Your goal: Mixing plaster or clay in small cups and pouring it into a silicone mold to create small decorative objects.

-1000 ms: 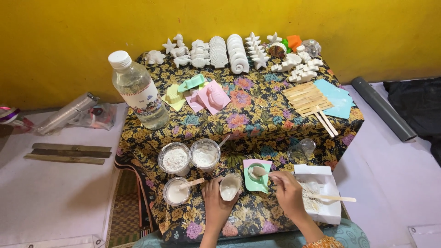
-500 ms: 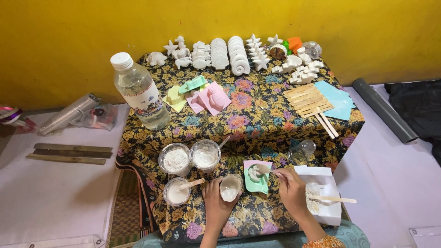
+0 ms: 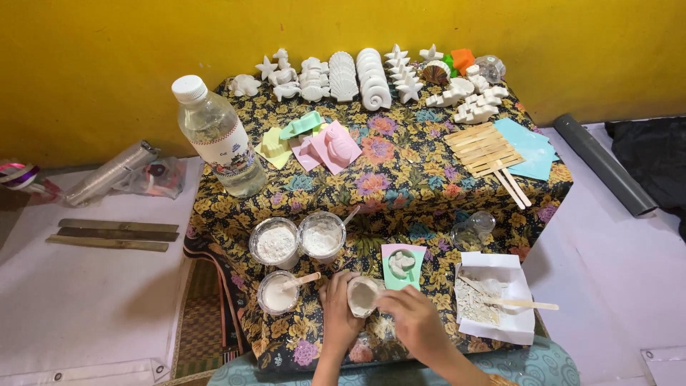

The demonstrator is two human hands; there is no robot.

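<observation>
On a floral cloth, the left hand (image 3: 337, 304) wraps around a small cup (image 3: 362, 296) of white paste; the right hand (image 3: 413, 319) pinches its rim, beside a green mould (image 3: 402, 265).

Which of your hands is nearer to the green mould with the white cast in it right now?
Right. The right hand is just below the green mould, close to its lower edge. The left hand sits further to the mould's left, holding the small cup of white mix.
</observation>
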